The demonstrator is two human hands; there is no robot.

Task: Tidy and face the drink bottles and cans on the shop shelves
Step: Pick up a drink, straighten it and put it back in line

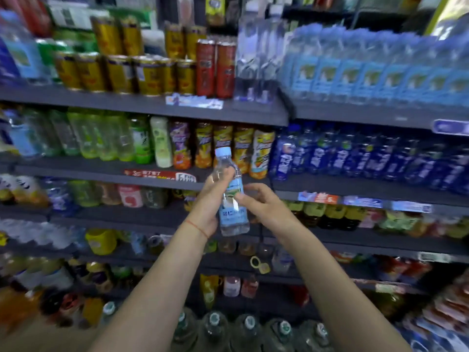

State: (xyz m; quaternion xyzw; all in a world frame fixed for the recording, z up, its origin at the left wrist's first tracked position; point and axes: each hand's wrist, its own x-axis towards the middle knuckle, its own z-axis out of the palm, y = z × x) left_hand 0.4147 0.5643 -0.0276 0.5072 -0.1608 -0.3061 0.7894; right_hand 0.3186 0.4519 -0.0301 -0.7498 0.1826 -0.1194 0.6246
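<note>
In front of shelves (pixel 142 104): 1 water bottle (pixel 232 199), upright; L hand (pixel 210 199) + R hand (pixel 264 207) fingers both grasping it.

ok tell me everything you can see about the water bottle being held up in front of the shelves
The water bottle is small, clear plastic, with a pale blue cap and a light blue label. It is held roughly upright, off the shelves. The left hand grips its side; the right hand touches the label with its fingertips.
</note>
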